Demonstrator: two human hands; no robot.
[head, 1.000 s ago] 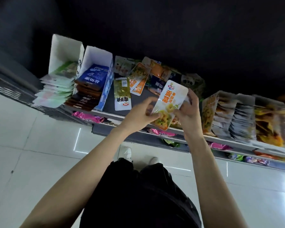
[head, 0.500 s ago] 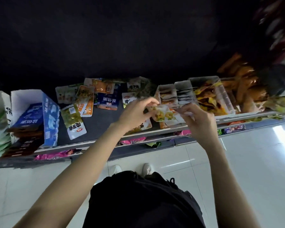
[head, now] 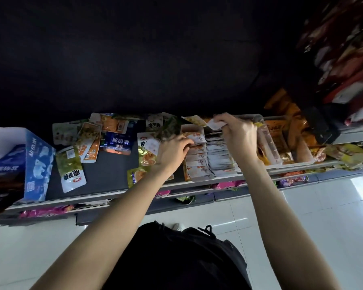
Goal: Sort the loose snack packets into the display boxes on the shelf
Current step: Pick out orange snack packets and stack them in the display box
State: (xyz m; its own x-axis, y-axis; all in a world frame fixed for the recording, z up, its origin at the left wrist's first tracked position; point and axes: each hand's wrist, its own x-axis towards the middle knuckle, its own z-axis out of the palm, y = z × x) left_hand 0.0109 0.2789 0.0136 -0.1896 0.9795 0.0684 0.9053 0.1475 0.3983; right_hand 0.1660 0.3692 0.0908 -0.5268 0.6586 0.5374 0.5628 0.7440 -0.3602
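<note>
My right hand [head: 238,135] pinches a white and yellow snack packet [head: 199,120] by its top edge, held over the back of a display box [head: 201,176] full of upright white packets. My left hand [head: 173,150] rests with curled fingers on the front packets [head: 194,152] of that box, parting the row. Loose packets lie on the dark shelf [head: 105,174] to the left: a green and white one [head: 71,171], an orange one [head: 88,143], a blue one [head: 117,143] and gold ones [head: 146,155].
A blue display box [head: 37,162] with dark packets stands at the shelf's left end. A clear bin [head: 268,147] with orange packets sits right of my hands. Pink packets [head: 46,211] line the lower shelf. White tiled floor lies below.
Both hands moved right and back along the shelf. The packet went from between both hands to my right hand alone, above the box; my left hand dropped onto the row of packets.
</note>
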